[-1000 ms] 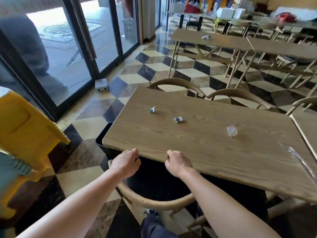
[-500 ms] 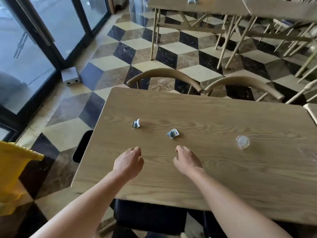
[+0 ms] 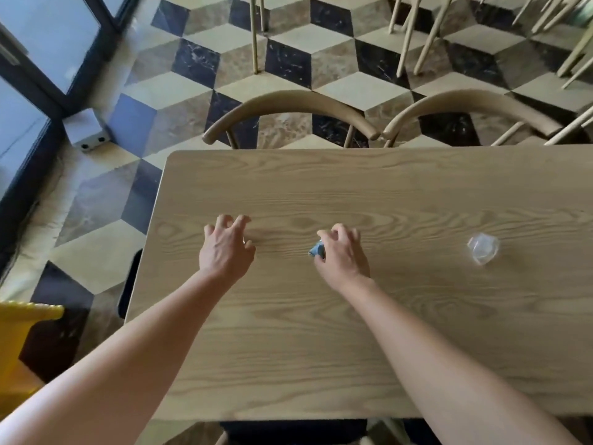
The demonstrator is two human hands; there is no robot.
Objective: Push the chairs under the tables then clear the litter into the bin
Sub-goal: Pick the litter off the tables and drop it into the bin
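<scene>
Over the wooden table [image 3: 353, 332] both my arms reach forward. My left hand [image 3: 226, 248] arches over one crumpled paper scrap [image 3: 244, 242] with curled fingers; only a sliver of it shows by the thumb. My right hand [image 3: 341, 252] pinches a second blue-white scrap [image 3: 317, 250] between thumb and fingers. A crumpled clear plastic piece [image 3: 483, 247] lies on the table to the right, apart from both hands. Two wooden chairs [image 3: 288, 102] [image 3: 475, 104] stand tucked against the far edge. A black bin [image 3: 129, 284] peeks out beside the table's left edge.
A yellow plastic object [image 3: 22, 332] sits at the lower left. A small grey box [image 3: 85, 131] lies on the checkered floor by the glass door. More chair and table legs stand at the top right. A dark chair seat [image 3: 288, 431] shows under the near edge.
Both hands moved from the table's near edge forward onto the two paper scraps and curled round them. The view tilted down over the tabletop.
</scene>
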